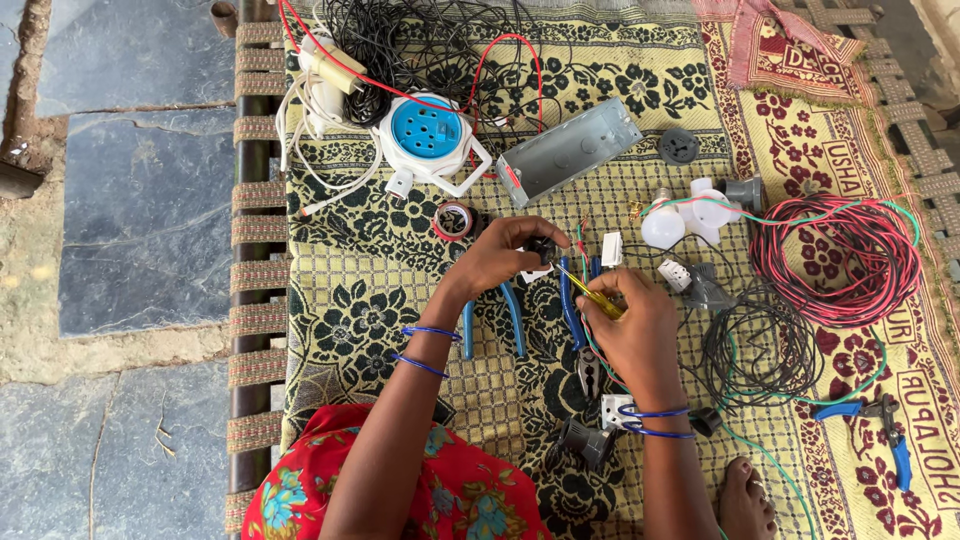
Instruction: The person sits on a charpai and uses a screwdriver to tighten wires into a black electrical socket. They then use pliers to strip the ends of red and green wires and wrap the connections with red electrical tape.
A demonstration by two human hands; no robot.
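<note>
The left hand (505, 252) curls closed around a small black-and-white electrical fitting (540, 256), fingers bent over its top and thumb tucked beneath, so that only part of the piece shows. The right hand (630, 325) is closed in a pinch on a yellow-handled screwdriver (590, 297), whose thin shaft slants up and to the left until its tip meets the fitting. Both wrists wear blue bangles (430, 345).

The fitting sits near the middle of a woven cot covered by a yellow and black floral blanket (370, 290). Just below the fitting lie blue-handled pliers (495, 320), and beside them, partly under the right hand, a second pair of blue-handled pliers (578, 330). Just above and left of the fitting is a roll of tape (453, 220). Farther above and left of it stands a white extension reel with a blue socket face (428, 135), among tangled black, white and red cords. Directly above the fitting lies an empty grey metal switch box (570, 150). To the right of the fitting are a white switch (612, 248), white bulbs (680, 218), and, well apart, a coil of red and black wire (835, 260). Below the fitting, close to the right wrist, lie a white socket (615, 410) and a black lamp holder (585, 442).
</note>
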